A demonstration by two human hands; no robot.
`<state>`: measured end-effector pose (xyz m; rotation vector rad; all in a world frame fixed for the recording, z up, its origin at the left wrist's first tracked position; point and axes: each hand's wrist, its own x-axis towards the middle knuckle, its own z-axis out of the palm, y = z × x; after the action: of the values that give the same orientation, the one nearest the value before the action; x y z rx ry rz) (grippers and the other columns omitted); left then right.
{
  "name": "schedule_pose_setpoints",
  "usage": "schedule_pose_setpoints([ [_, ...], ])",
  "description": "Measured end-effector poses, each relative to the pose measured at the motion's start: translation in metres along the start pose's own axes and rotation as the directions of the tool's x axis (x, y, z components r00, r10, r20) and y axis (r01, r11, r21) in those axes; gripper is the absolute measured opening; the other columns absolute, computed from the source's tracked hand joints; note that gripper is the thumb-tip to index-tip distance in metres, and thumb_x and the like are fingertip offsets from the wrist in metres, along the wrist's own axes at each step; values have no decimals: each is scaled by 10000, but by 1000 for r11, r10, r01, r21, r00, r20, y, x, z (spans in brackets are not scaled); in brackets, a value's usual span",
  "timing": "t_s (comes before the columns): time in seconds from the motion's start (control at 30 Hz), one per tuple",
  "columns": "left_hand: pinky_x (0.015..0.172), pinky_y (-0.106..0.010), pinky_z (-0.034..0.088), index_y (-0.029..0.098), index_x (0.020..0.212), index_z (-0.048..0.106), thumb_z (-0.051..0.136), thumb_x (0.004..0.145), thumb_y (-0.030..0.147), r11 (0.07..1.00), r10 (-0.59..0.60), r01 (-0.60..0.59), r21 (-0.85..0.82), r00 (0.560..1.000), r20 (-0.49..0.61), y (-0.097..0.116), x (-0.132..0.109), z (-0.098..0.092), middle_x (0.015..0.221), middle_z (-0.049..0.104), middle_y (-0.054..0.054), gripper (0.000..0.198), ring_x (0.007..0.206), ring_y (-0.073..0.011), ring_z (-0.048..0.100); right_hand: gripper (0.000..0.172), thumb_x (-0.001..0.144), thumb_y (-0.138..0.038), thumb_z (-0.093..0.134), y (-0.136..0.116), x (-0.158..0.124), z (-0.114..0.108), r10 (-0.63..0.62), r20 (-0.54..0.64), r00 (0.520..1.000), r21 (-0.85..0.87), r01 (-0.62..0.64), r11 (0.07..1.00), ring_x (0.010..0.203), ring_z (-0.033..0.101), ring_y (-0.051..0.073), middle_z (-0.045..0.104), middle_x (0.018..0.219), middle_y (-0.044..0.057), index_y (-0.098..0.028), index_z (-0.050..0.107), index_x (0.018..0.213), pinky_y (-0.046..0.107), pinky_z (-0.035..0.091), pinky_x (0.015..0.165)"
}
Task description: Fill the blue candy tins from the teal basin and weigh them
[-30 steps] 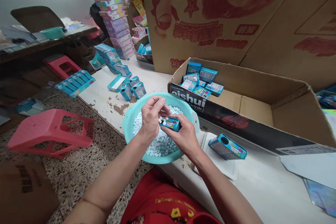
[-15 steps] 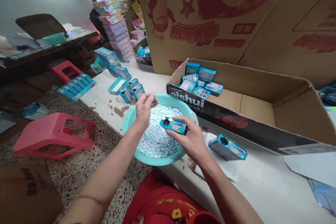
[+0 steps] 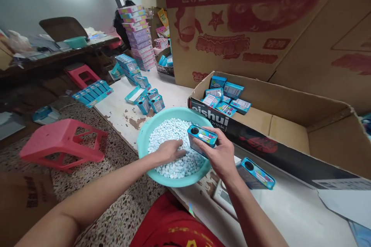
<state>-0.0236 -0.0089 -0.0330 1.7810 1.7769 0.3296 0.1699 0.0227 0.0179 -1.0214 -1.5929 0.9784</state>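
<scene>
A turquoise basin (image 3: 174, 182) full of small pale pellets (image 3: 171, 129), looking like mints or candies, stands in front of me on the table. My left hand (image 3: 169, 151) reaches down into the pellets, its fingers spread and their tips partly buried. Over the basin's right side, my right hand (image 3: 218, 150) grips a small blue box (image 3: 199, 144) with a round dark hole in its top. A white pellet lies on that top beside the hole. Right of my forearm, a second blue box (image 3: 256, 173) with a similar hole stands on a white scale (image 3: 222, 197).
An open carton (image 3: 290, 150) with several blue boxes inside lies behind the basin. More blue boxes (image 3: 150, 102) stand at the table's left, before a tall stack of coloured boxes (image 3: 139, 36). A red stool (image 3: 60, 139) is on the floor at left. Large cardboard (image 3: 246, 31) rises behind.
My left hand has gone from above the box down into the pellets. My right hand has tilted the blue box more upright and shifted it right; fewer pellets lie on its top.
</scene>
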Motion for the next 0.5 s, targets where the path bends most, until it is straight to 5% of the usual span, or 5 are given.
schedule_pose_setpoints([
  [0.1, 455, -214, 368, 197, 697, 614, 683, 718, 452, 871, -145, 76, -486, 984, -107, -4, 4, -7, 611, 562, -20, 264, 550, -166, 530, 337, 704, -398, 763, 2, -1, 0, -2, 12, 1000, -42, 3, 999, 842, 644, 220, 687, 929, 43, -219, 675, 975, 361, 501, 802],
  [0.23, 330, -171, 254, 175, 723, 568, 749, 622, 437, 414, -351, 84, -906, 934, -74, 13, 8, -30, 582, 532, 14, 334, 403, -92, 426, 317, 725, -392, 751, 1, -5, 4, -12, 36, 999, -65, 14, 998, 867, 637, 220, 679, 938, 42, -224, 665, 979, 351, 493, 799],
  [0.37, 328, -141, 260, 174, 731, 516, 742, 598, 325, -12, -336, -116, -993, 936, -105, 44, 6, -59, 604, 523, 35, 302, 405, -56, 419, 305, 731, -369, 745, -1, -8, 18, -9, 90, 996, -128, 20, 992, 880, 634, 222, 668, 950, 42, -222, 651, 981, 345, 486, 780],
  [0.5, 403, -163, 392, 170, 754, 534, 674, 658, 395, -109, -360, -264, -958, 909, -210, 66, 10, -68, 648, 567, 12, 282, 496, -85, 529, 299, 722, -297, 746, -3, -6, 32, -3, 163, 987, -232, 41, 972, 925, 630, 249, 662, 976, 57, -206, 642, 987, 368, 478, 791],
])
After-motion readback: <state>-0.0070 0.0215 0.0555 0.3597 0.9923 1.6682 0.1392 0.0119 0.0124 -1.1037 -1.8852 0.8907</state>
